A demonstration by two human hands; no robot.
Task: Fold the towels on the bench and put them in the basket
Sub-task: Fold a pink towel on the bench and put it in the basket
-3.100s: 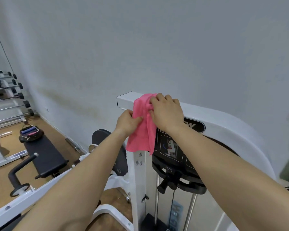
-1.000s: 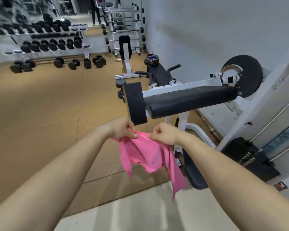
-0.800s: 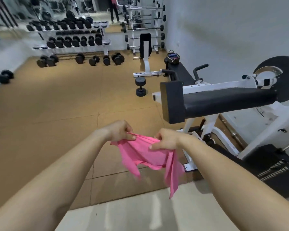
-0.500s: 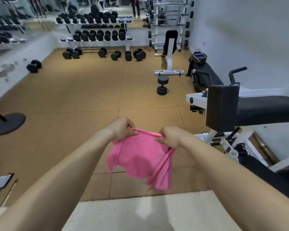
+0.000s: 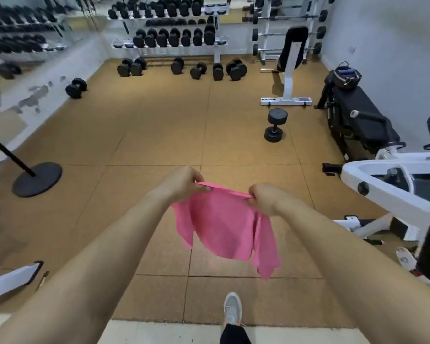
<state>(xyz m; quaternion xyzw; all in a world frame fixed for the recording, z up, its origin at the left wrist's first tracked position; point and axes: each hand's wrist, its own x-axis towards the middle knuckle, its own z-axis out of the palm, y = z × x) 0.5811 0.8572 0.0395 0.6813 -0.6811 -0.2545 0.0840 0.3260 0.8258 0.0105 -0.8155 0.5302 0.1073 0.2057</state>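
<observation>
Left hand (image 5: 181,183) and right hand (image 5: 263,198) pinch the top edge of the pink towel (image 5: 224,229) in the air, well apart from the basket (image 5: 346,75). If one grip loosens, the hanging side may drop.

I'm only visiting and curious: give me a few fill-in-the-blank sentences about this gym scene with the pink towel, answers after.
1. The left hand and the right hand pinch the pink cloth towel along its ____ edge.
2. The round dark basket sits on the padded black bench, on the person's ____ side.
3. Below the towel, only ____ grey sneaker is in view.
Missing words: top; right; one.
</observation>
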